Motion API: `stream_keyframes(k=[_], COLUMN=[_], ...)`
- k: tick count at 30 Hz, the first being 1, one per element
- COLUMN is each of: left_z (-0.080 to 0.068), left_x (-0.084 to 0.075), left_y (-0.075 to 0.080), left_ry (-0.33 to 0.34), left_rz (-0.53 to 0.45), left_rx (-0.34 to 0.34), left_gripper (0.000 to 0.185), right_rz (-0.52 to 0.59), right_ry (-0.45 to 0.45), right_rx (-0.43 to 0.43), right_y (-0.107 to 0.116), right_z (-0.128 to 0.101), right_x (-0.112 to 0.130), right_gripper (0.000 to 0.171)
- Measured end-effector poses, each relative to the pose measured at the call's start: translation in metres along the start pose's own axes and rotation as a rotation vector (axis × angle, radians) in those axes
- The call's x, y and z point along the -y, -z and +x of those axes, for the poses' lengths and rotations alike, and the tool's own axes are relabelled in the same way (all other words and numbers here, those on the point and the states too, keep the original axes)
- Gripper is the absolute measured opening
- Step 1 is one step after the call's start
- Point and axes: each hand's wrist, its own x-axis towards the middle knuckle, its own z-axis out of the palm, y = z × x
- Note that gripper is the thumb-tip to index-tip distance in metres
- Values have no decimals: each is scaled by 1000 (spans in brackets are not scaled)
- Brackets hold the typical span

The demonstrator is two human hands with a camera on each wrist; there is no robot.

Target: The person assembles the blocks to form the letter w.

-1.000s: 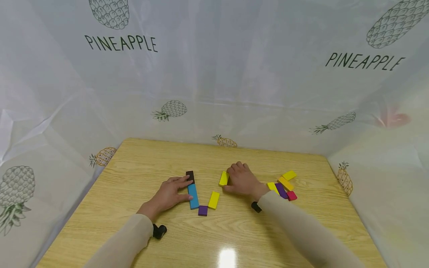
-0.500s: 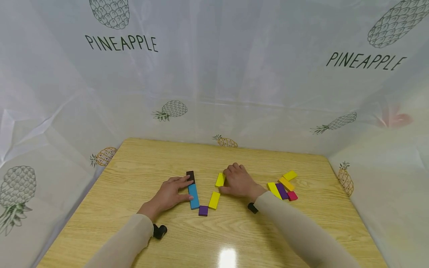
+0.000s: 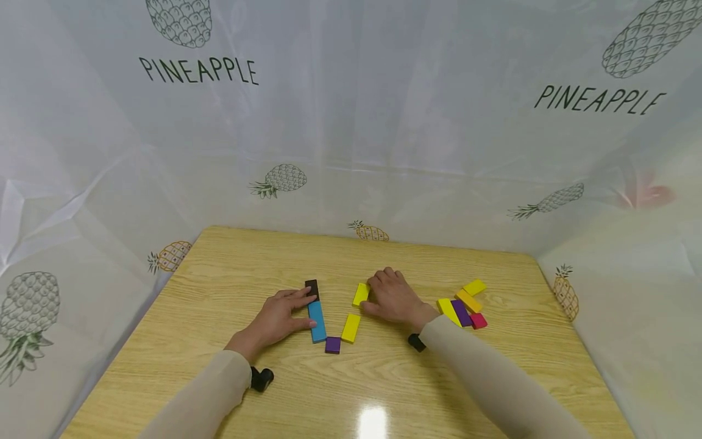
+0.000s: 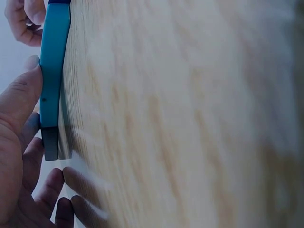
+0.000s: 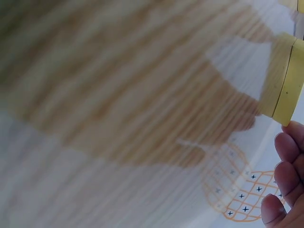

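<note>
My left hand (image 3: 280, 317) rests against a blue block (image 3: 316, 320) and a black block (image 3: 311, 288) set end to end. Its thumb touches the blue one; its fingers lie nearly straight on the black one. Between thumb and fingertips, my right hand (image 3: 396, 299) pinches a yellow block (image 3: 359, 294) by its ends; a fingertip meets one end of that yellow block (image 5: 290, 83) in the right wrist view. Below it lies a second yellow block (image 3: 351, 328), separated by a small gap. A small purple block (image 3: 332, 345) sits between the lower ends of the blue and second yellow blocks.
Right of my right hand lies a loose group: a yellow block (image 3: 449, 311), a purple block (image 3: 462, 313), a red block (image 3: 479, 321), an orange block (image 3: 468, 300) and another yellow block (image 3: 474, 287). A pineapple-print sheet (image 3: 351, 195) walls the wooden table (image 3: 258, 256).
My right hand has shifted slightly left with the yellow block, bringing it more into line above the second yellow block. My left hand stays where it was.
</note>
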Motion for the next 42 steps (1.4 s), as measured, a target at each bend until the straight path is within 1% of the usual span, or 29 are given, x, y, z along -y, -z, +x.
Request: stream_keyframes(k=[12,17,24,27,42], left_z=[0,0,0,0,-1], left_x=[-1,-1,-3,-3,-3], left_y=[1,1,3,3,3], left_ry=[1,2,7,6,5], left_rz=[0,-2,-1,3,-10], left_rx=[6,9,12,14,12], left_gripper=[67,68,68,67,67], right_rz=[19,20,0,7,-2], right_ry=[23,32,58,65,74], right_rx=[32,30,11,3,2], right_y=[1,0,0,1,-3], right_z=[-4,-5,-6,-7,-5], right_x=[3,4,4,5,5], right_gripper=[58,59,52,50,52])
